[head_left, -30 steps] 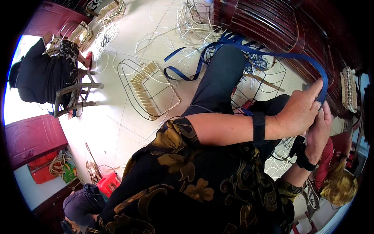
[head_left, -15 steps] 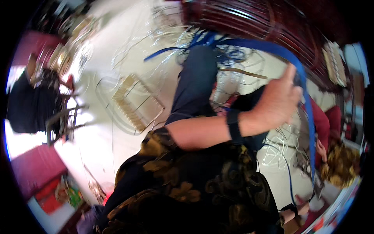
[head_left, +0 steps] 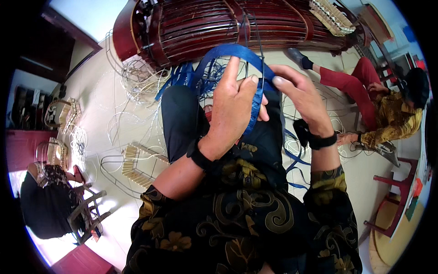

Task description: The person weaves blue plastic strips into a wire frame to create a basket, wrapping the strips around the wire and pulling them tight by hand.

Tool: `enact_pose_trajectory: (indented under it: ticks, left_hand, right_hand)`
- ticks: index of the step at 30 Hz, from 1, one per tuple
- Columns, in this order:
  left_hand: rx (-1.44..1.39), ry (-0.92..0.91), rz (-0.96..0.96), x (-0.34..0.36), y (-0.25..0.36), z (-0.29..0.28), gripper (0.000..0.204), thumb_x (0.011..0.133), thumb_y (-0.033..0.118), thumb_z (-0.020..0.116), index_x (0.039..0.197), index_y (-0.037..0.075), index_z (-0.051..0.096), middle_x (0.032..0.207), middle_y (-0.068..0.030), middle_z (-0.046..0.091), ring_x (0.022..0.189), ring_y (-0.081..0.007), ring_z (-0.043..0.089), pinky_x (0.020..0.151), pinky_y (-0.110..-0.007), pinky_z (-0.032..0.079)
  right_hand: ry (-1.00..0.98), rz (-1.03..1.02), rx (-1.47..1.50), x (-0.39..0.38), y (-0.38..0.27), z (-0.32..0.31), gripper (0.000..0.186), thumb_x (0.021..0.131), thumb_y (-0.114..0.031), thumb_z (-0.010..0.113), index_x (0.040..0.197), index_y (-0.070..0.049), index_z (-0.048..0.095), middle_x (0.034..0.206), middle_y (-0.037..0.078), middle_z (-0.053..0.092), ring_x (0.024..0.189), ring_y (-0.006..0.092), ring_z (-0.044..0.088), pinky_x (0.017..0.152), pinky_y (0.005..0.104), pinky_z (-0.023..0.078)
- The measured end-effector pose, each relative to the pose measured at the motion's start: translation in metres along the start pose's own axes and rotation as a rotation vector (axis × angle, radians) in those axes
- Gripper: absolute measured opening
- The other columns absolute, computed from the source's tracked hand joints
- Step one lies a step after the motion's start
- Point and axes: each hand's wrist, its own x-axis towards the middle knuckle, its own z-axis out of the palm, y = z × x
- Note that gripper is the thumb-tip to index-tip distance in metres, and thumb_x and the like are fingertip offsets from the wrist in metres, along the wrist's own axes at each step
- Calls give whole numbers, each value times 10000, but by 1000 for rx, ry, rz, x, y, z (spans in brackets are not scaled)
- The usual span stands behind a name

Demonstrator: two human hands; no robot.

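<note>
My left hand [head_left: 229, 109], index finger raised, grips a flat blue strip [head_left: 221, 49] at a thin dark wire frame [head_left: 258, 34] above my lap. My right hand [head_left: 302, 98] is bent round the strip and frame just to the right, thumb pressing near the upright rod. The strip arches over my left hand and hangs down behind it, partly crumpled. More blue strips [head_left: 180, 73] trail over the floor behind my knee.
A red wooden bench [head_left: 196, 27] stands ahead, a woven piece [head_left: 332, 16] on it. A seated person [head_left: 397, 121] is at right near a red stool [head_left: 394, 178]; another [head_left: 41, 205] is on a chair at left. A part-woven basket [head_left: 137, 166] and pale cord [head_left: 77, 146] lie on the floor.
The view has swung, bringing the bench ahead. Both hands have moved to the centre; my right hand has come up from low right, and the strip now arches at the wire frame.
</note>
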Motion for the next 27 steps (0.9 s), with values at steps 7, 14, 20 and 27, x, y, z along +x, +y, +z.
enact_pose_trajectory:
  ticks: [7, 14, 20, 27]
  left_hand:
    - [28, -12, 7, -2, -1, -5, 409, 982, 69, 431, 1381, 31, 351, 707, -100, 588, 450, -145, 571, 417, -253, 452]
    - [-22, -21, -9, 2, -3, -13, 558, 985, 86, 421, 1478, 13, 170, 709, -130, 589, 477, -174, 589, 454, -280, 481]
    - [-78, -56, 72, 2, -11, -5, 683, 1003, 87, 414, 1534, 44, -14, 735, -129, 592, 502, -177, 583, 493, -284, 502]
    - [-44, -81, 32, 1, -9, 5, 655, 1006, 101, 424, 1540, 66, 46, 737, -116, 592, 505, -174, 590, 476, -277, 502]
  right_hand:
    - [292, 8, 37, -19, 34, -33, 207, 901, -141, 645, 1050, -1, 675, 938, -18, 635, 882, 61, 533, 817, 223, 404]
    - [1344, 323, -119, -333, 154, -321, 300, 925, -230, 602, 1081, 18, 670, 988, 44, 656, 880, 150, 603, 778, 303, 479]
    - [1318, 1103, -1281, -486, 141, -310, 375, 885, -218, 524, 1123, 48, 639, 901, 126, 696, 796, 209, 639, 726, 350, 503]
    - [717, -47, -454, -137, 63, -124, 289, 946, -177, 533, 1169, -17, 624, 1055, 62, 666, 1008, 155, 608, 911, 281, 451]
